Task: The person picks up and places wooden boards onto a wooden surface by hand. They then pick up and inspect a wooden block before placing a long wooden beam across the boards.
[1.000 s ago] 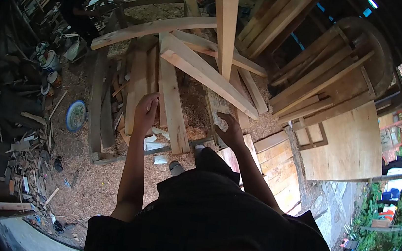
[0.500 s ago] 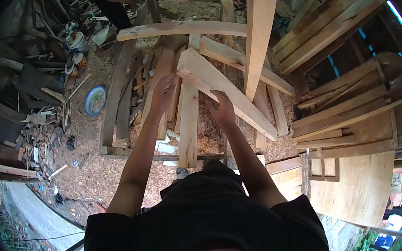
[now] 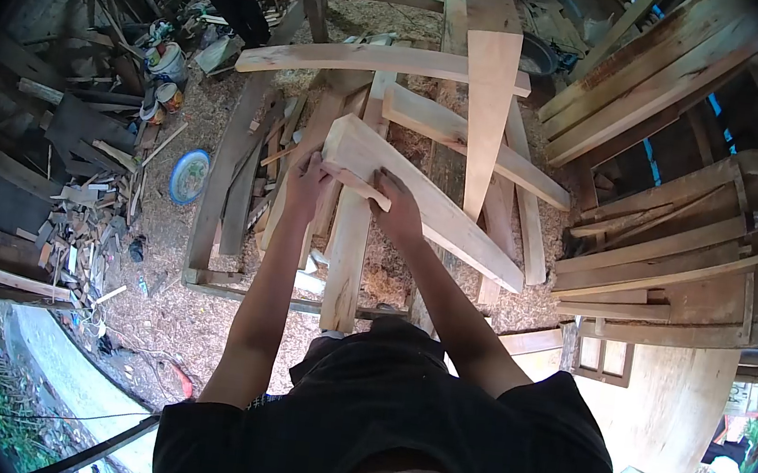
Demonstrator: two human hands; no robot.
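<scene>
Both hands, left hand (image 3: 308, 186) and right hand (image 3: 396, 209), had closed on the near end of the thick plank (image 3: 420, 202) at frame centre, gripped but seemingly not yet lifted off the stacked boards (image 3: 351, 233).

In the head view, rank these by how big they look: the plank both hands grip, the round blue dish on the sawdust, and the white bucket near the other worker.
1. plank, held at its near end by the left hand and right hand.
2. and 3. blue dish and white bucket look alike; the bucket is farther away, so unranked.
</scene>
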